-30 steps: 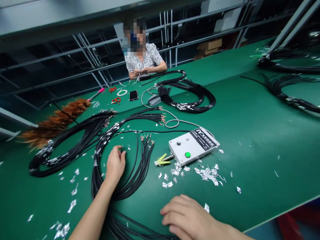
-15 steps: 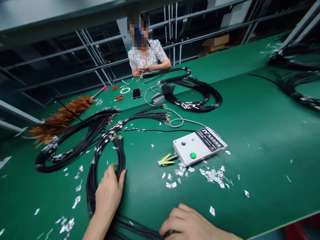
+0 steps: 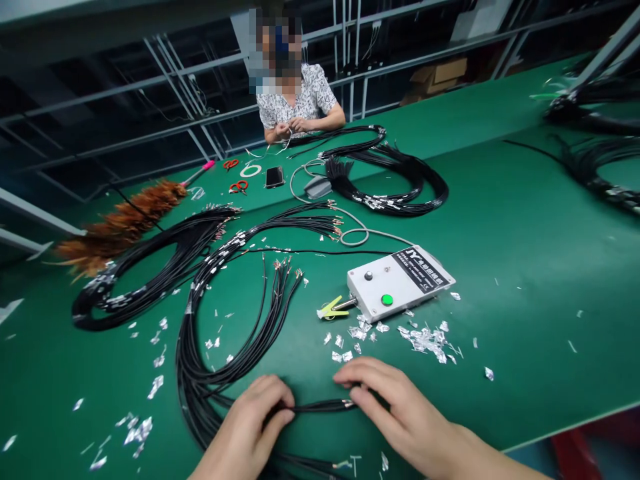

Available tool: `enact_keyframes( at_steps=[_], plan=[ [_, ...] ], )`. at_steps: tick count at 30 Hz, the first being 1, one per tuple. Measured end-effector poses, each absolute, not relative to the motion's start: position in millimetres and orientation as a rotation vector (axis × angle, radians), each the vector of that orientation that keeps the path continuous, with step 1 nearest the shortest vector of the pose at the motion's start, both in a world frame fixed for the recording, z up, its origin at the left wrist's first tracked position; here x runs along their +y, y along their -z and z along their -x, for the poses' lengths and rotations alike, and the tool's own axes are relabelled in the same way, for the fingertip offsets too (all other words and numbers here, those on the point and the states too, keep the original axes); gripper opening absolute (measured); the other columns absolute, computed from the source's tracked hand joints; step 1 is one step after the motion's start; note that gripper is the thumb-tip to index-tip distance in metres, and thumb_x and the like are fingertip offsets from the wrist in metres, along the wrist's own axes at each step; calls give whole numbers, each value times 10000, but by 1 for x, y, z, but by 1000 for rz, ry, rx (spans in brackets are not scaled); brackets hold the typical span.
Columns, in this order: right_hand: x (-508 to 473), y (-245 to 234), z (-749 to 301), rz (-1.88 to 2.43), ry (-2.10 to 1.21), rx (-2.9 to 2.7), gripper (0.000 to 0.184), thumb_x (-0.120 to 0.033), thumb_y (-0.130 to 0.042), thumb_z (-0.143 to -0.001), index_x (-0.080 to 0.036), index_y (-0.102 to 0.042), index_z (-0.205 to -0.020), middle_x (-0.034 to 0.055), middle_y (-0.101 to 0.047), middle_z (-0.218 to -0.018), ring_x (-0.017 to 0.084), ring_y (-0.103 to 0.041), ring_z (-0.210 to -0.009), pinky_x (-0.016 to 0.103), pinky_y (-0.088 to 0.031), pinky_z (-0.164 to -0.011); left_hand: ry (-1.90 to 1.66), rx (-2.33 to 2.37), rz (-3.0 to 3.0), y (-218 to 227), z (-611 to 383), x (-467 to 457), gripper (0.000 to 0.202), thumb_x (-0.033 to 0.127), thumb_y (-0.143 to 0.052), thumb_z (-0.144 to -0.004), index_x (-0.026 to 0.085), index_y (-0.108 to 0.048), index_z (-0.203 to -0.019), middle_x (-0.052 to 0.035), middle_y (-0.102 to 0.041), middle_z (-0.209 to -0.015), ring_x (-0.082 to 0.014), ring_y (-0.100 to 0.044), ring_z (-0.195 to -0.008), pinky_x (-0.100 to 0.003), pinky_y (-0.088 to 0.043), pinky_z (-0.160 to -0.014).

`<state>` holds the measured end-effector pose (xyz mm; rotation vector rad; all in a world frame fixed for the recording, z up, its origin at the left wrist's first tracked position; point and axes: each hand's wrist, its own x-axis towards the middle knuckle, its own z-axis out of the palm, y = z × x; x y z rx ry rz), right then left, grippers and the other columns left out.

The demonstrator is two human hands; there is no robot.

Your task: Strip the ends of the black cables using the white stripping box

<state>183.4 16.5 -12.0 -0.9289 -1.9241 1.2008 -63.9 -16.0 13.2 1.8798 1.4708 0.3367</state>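
Note:
My left hand (image 3: 257,423) is closed around a few black cables (image 3: 320,405) near the table's front edge. Their stripped ends point right, at the thumb of my right hand (image 3: 387,400). That hand's thumb and index finger are apart, close around the cable ends; whether they touch them is hard to see. The held cables belong to a large curved bundle (image 3: 187,353) with white labels along its upper part. One group of its ends (image 3: 285,273) fans out above my left hand. Other loose ends lie below my hands.
A white control box (image 3: 395,283) with a green button and yellow clip stands right of centre, foil scraps (image 3: 427,341) before it. More coiled cables (image 3: 425,193), a feather duster (image 3: 125,220), red-handled scissors (image 3: 239,187) and a phone (image 3: 274,177) lie around. Across the table sits a person (image 3: 297,107).
My left hand has moved right and down, off the group of ends, which now fans out rightward, and grips other cables. My right hand has risen to their ends.

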Motion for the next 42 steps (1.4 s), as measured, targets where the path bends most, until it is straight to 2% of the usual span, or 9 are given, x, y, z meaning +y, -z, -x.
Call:
enact_keyframes(
  at_steps=[5,11,14,18,21,23,28,33,42],
  plan=[
    [10,14,-187,1048,-1338,-1913,288,-247,-371,-999,-230,-571,-1205,68,-670,-1164,183,-618,-1104,347,-503,-986,-566,1466,-1768,-19,65,-5,131,214,-531,-889,227,-566,-764,-24,-641,-814,-192,-628,-791,-269,-483,-728],
    [8,14,-187,1056,-1178,-2033,373,-200,-365,-979,-206,-468,-1338,106,-576,-1328,195,-508,-1253,399,-427,-1070,-661,1419,-1853,-28,36,-2,90,191,-512,-893,231,-579,-848,-16,-624,-807,-174,-606,-753,-249,-479,-699],
    [4,16,-182,914,-1124,-2192,338,-162,-413,-939,-186,-572,-1237,115,-657,-1199,214,-581,-1141,405,-452,-1014,-732,1359,-1808,-33,18,6,89,195,-536,-880,224,-613,-848,-16,-631,-791,-167,-602,-731,-242,-482,-674],
    [-2,18,-172,662,-1309,-2286,227,-189,-523,-896,-233,-707,-1021,26,-743,-793,169,-671,-738,310,-511,-788,-825,1416,-1521,-32,8,14,124,274,-569,-862,195,-658,-831,-22,-632,-708,-162,-594,-643,-240,-472,-575],
    [11,12,-169,913,-1517,-1882,185,-252,-528,-899,-208,-707,-922,36,-747,-838,152,-662,-725,272,-492,-700,-840,1399,-1229,-31,7,17,212,355,-574,-853,162,-663,-860,-13,-622,-622,-126,-523,-482,-229,-415,-459],
    [26,5,-168,1083,-1653,-1489,224,-365,-546,-894,-181,-673,-872,41,-726,-790,137,-627,-639,259,-469,-613,-866,1380,-1146,-31,6,17,241,379,-595,-834,149,-664,-852,-22,-640,-619,-113,-504,-446,-228,-400,-444],
    [52,-6,-162,986,-1873,-1042,364,-526,-682,-775,-166,-648,-826,-9,-659,-680,92,-531,-525,247,-401,-573,-915,1415,-1088,-32,0,16,238,387,-664,-772,149,-672,-776,-37,-659,-600,-121,-529,-441,-229,-408,-433],
    [52,-11,-153,951,-2022,-807,354,-484,-749,-713,-150,-637,-751,-20,-634,-637,69,-495,-506,220,-312,-527,-945,1449,-1078,-32,-4,16,208,356,-690,-741,149,-677,-726,-41,-661,-584,-127,-548,-447,-227,-438,-434],
    [38,-1,-146,857,-2145,-491,354,-375,-852,-621,-156,-613,-762,-40,-607,-623,52,-451,-511,198,-348,-564,-1021,1456,-1019,-25,-5,13,243,386,-721,-722,155,-646,-718,-20,-644,-552,-121,-547,-424,-216,-433,-408]
  ],
)
